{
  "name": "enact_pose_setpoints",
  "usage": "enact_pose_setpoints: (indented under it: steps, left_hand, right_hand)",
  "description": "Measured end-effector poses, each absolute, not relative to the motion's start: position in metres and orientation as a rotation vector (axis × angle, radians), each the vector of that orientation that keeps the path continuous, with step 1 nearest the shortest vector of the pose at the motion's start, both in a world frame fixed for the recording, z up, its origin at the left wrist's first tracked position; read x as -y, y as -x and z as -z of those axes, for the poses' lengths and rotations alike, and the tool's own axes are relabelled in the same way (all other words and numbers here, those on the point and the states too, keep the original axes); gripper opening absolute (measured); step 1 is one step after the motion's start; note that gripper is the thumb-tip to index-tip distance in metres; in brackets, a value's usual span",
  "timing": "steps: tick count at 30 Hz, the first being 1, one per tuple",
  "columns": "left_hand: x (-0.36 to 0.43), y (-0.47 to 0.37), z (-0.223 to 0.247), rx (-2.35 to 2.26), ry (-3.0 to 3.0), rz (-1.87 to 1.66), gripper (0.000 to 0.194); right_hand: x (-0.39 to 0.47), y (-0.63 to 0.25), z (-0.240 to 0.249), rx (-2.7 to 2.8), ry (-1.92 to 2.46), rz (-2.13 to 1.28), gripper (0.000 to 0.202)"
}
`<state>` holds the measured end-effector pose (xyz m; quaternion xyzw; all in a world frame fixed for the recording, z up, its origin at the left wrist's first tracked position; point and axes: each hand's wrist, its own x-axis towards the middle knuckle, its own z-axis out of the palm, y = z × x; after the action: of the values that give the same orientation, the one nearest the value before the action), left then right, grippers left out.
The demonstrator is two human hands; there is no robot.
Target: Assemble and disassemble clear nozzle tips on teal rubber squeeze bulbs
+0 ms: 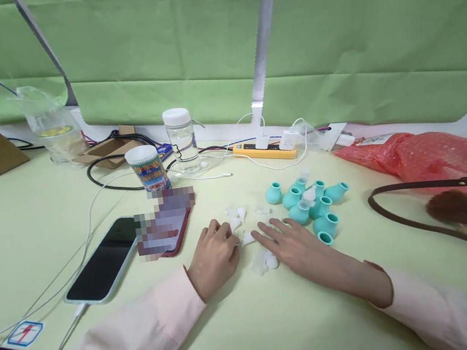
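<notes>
My left hand [214, 256] rests on the table with its fingers curled in beside a loose group of small white plastic pieces [246, 238]. Its fingertips are partly hidden, so I cannot make out what they hold, if anything. Over the right side of these pieces lies my right hand [289, 242], palm down, fingers stretched out and apart. Small clear and white parts [267, 260] sit between the two hands. Just beyond my right hand stand several turquoise rubber bulbs [326, 224] with open necks. A translucent white nozzle piece [308, 196] shows among them.
Two phones, one black-screened [104, 262] and one red-edged [166, 225], lie left. Behind are a printed tub [149, 172], a clear bottle [182, 141] and a yellow power strip [265, 151] with cables. A red plastic bag [422, 157] and brown strap [417, 187] lie right.
</notes>
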<state>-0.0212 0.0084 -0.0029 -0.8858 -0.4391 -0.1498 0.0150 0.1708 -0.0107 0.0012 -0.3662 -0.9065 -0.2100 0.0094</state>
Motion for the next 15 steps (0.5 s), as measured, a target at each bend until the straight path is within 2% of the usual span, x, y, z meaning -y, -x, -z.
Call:
enact_pose_setpoints:
  steps: [5,8,11,15]
  left_hand:
    - [-0.009,0.022,0.002,1.335,2.775,0.61,0.014]
    - [-0.011,0.022,0.004,1.261,2.797,0.92,0.014]
    - [-0.011,0.021,0.004,1.194,2.838,1.233,0.012]
    - [-0.008,0.019,-0.001,1.346,2.95,1.52,0.01]
  right_hand:
    - [0.006,-0.175,-0.002,2.875,1.166,0.614,0.041]
    - [0.005,-0.175,-0.01,2.903,1.183,0.554,0.037]
    - [0.006,-0.176,-0.018,2.912,1.216,0.44,0.041]
    - [0.007,-0.175,-0.022,2.713,1.213,0.222,0.037]
